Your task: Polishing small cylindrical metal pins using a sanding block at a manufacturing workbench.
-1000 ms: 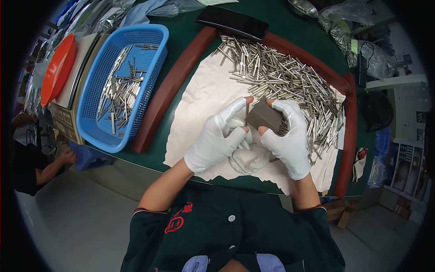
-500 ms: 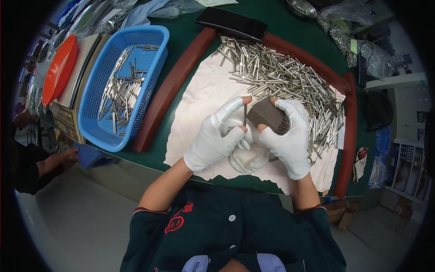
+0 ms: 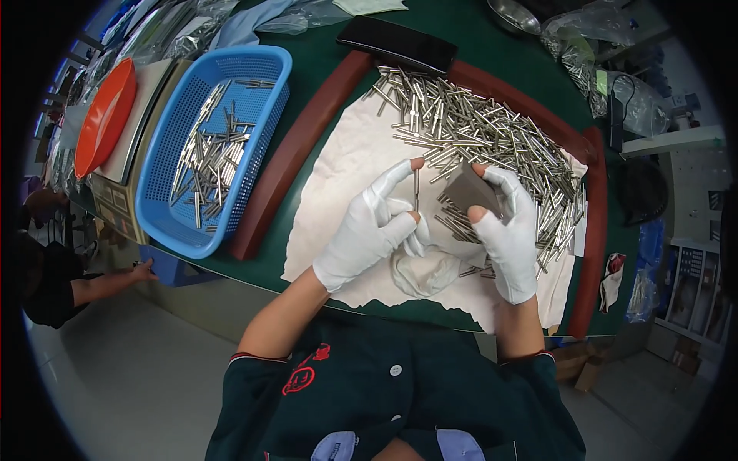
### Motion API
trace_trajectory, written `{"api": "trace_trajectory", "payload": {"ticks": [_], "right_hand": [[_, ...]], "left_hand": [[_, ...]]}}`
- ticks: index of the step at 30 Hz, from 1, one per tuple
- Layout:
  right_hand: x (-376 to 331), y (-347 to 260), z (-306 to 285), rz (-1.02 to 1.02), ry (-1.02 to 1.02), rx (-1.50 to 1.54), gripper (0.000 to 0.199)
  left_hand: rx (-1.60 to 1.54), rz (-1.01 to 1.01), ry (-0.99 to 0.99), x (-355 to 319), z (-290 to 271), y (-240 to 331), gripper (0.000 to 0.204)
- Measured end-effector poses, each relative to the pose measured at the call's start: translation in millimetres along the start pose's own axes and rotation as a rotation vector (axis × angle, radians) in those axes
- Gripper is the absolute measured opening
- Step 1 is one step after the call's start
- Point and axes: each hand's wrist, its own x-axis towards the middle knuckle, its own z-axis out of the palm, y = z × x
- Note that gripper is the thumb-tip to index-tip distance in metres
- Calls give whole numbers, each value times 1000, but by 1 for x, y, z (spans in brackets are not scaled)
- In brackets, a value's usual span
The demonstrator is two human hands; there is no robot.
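Note:
In a white glove with bare fingertips, my left hand (image 3: 361,238) pinches a thin metal pin (image 3: 416,190) by its ends between thumb and index finger. My right hand (image 3: 511,238), gloved the same way, grips a grey-brown block (image 3: 473,192) with a flat, matte face, like an abrasive block. The block is tilted and stands just right of the pin, apart from it. Beyond and to the right of both hands spreads a heap of shiny metal pins (image 3: 492,127) on a pale cloth (image 3: 327,192). A crumpled whitish cloth (image 3: 425,273) lies below the hands.
Dark red rails (image 3: 296,150) border the cloth on three sides. A black phone (image 3: 396,44) lies across the far rail. At left, a blue basket (image 3: 280,84) holds more pins, beside a scale (image 3: 123,196) and an orange dish (image 3: 105,119). Another person's arm (image 3: 108,286) shows far left.
My right hand has turned the block and drawn it slightly right, away from the pin, uncovering pins beneath. My left hand keeps its pinch on the pin. The other person's arm has reached farther right.

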Motion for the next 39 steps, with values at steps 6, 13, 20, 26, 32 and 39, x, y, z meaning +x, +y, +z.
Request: {"api": "trace_trajectory", "payload": {"ticks": [6, 13, 20, 26, 32, 39], "right_hand": [[-21, 8, -2, -7, 48, 409, 105], [-34, 71, -28, 49, -279, 607, 82], [-39, 21, -1, 0, 40, 594, 79], [-21, 11, 3, 270, -107, 1292, 75], [-9, -6, 21, 483, -228, 1454, 83], [-17, 2, 16, 456, -115, 1331, 67]], "left_hand": [[109, 304, 0, 5, 11, -27, 44], [317, 365, 100, 0, 3, -27, 25], [170, 351, 173, 0, 5, -16, 20], [-145, 261, -8, 8, 1, -16, 21], [-224, 174, 108, 0, -4, -12, 22], [-93, 163, 293, 5, -7, -15, 15]]}}
